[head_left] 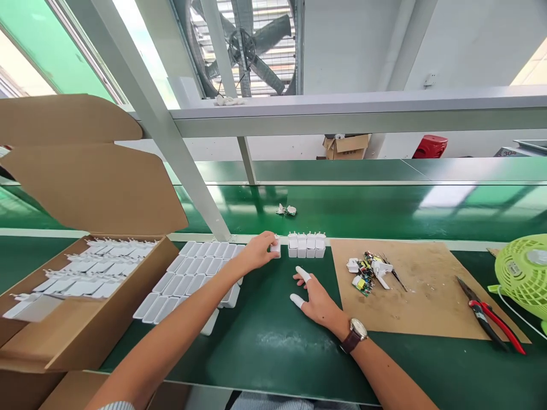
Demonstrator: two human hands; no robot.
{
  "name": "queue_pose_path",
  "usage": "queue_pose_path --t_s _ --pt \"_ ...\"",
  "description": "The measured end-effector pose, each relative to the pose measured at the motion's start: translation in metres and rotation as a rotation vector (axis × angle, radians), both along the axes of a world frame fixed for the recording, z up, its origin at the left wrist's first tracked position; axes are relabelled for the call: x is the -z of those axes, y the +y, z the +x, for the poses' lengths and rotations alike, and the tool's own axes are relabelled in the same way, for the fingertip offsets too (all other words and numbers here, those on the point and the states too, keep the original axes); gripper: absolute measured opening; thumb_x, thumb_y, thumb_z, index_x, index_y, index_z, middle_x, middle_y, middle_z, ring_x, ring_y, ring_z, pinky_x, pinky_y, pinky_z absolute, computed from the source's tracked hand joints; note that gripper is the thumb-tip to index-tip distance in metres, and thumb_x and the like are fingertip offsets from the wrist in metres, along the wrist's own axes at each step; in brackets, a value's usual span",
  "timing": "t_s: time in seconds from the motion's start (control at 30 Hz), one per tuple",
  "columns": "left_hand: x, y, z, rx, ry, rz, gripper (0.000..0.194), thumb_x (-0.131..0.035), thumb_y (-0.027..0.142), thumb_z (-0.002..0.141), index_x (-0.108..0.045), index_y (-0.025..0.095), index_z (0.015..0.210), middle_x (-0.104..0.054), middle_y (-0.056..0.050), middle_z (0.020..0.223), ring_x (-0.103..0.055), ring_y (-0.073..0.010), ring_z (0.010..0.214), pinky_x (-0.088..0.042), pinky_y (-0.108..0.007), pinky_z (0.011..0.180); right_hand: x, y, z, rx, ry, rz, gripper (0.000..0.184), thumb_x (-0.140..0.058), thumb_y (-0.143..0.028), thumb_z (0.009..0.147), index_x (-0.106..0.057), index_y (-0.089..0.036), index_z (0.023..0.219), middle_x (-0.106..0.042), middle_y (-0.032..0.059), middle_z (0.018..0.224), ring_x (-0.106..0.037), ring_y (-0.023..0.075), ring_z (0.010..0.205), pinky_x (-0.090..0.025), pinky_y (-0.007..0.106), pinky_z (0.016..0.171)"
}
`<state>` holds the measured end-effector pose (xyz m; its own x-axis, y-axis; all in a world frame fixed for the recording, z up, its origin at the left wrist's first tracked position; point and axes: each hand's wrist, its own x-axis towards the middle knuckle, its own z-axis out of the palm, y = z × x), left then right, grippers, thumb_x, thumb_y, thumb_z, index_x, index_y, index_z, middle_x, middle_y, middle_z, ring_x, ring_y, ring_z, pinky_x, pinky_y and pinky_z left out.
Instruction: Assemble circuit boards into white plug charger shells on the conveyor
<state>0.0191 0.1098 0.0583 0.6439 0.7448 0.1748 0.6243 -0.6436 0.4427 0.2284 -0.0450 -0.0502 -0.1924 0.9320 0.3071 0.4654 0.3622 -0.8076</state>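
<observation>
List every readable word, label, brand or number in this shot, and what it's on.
"30": grey-and-white box, background, far right; anything after it is unclear.
Open brown cardboard box in the background: faint print, too small to read.
Lime-green plastic fan: small label, too blurred to read.
Round wristwatch with dark brown strap: dial markings too small to read.
Nothing else legible.

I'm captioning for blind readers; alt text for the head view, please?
A person's left hand holds a white block beside a group of similar blocks on a green workbench; the right hand is open nearby. Pliers lie right, an open carton left.
</observation>
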Motion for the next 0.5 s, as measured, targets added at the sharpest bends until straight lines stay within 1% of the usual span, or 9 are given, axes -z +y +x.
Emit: queue_pose_path --t_s 0.1,0.2,0.27,0.33,0.37,0.43,0.5 --pt "0.007 0.016 0.009 -0.012 -0.015 -0.042 0.018 -0.074 0.031 0.074 -0.062 0.021 0.083 -0.068 -0.009 0.106 -0.068 -0.0267 0.095 -0.06 -0.041 0.085 -0.001 0.0 -0.001 -0.002 0.001 0.013 0.072 -0.061 -0.02 0.091 -0.033 -0.024 0.157 -0.06 0.013 0.128 -0.061 0.0266 0.112 -0.052 0.054 0.103" --pt "0.012 0.018 0.016 -0.002 -0.032 -0.081 0.022 -0.076 0.036 0.075 -0.063 0.02 0.084 -0.069 -0.01 0.106 -0.069 -0.0257 0.095 -0.061 -0.038 0.082 0.001 0.0 -0.002 0.007 0.001 0.043 0.071 -0.06 -0.018 0.09 -0.035 -0.025 0.156 -0.062 0.0127 0.125 -0.061 0.0279 0.111 -0.053 0.054 0.102" --pt "0.01 0.019 0.017 0.025 -0.033 -0.109 0.029 -0.078 0.044 0.074 -0.066 0.02 0.086 -0.07 -0.011 0.112 -0.07 -0.0252 0.098 -0.062 -0.035 0.08 0.004 -0.001 -0.004 0.017 0.003 0.071 0.071 -0.059 -0.017 0.09 -0.036 -0.028 0.156 -0.063 0.012 0.122 -0.062 0.0288 0.11 -0.053 0.055 0.103" --pt "0.002 0.028 0.013 0.059 -0.013 -0.138 0.035 -0.078 0.053 0.074 -0.07 0.02 0.083 -0.071 -0.011 0.118 -0.071 -0.0239 0.098 -0.062 -0.032 0.078 0.007 -0.001 -0.006 0.021 0.006 0.099 0.071 -0.058 -0.017 0.09 -0.035 -0.03 0.156 -0.063 0.0118 0.122 -0.063 0.0298 0.11 -0.053 0.057 0.103" --pt "-0.004 0.036 0.011 0.066 0.001 -0.146 0.037 -0.074 0.058 0.078 -0.072 0.021 0.081 -0.072 -0.01 0.12 -0.071 -0.0232 0.098 -0.061 -0.03 0.078 0.009 -0.001 -0.007 0.023 0.006 0.107 0.071 -0.057 -0.017 0.09 -0.035 -0.031 0.156 -0.063 0.0122 0.124 -0.062 0.0306 0.112 -0.053 0.058 0.103" --pt "-0.017 0.058 0.005 0.044 0.028 -0.137 0.045 -0.057 0.062 0.089 -0.074 0.021 0.082 -0.073 -0.008 0.12 -0.072 -0.0228 0.1 -0.06 -0.03 0.083 0.013 -0.003 -0.009 0.03 0.008 0.108 0.072 -0.056 -0.017 0.09 -0.034 -0.033 0.157 -0.062 0.0131 0.129 -0.061 0.0323 0.116 -0.052 0.06 0.104" --pt "-0.026 0.084 0.002 -0.014 0.065 -0.098 0.051 -0.041 0.058 0.099 -0.075 0.02 0.095 -0.074 -0.008 0.12 -0.07 -0.0246 0.107 -0.057 -0.033 0.091 0.015 -0.004 -0.009 0.031 0.013 0.089 0.072 -0.056 -0.018 0.09 -0.034 -0.034 0.157 -0.06 0.0133 0.133 -0.06 0.0335 0.12 -0.052 0.06 0.105"
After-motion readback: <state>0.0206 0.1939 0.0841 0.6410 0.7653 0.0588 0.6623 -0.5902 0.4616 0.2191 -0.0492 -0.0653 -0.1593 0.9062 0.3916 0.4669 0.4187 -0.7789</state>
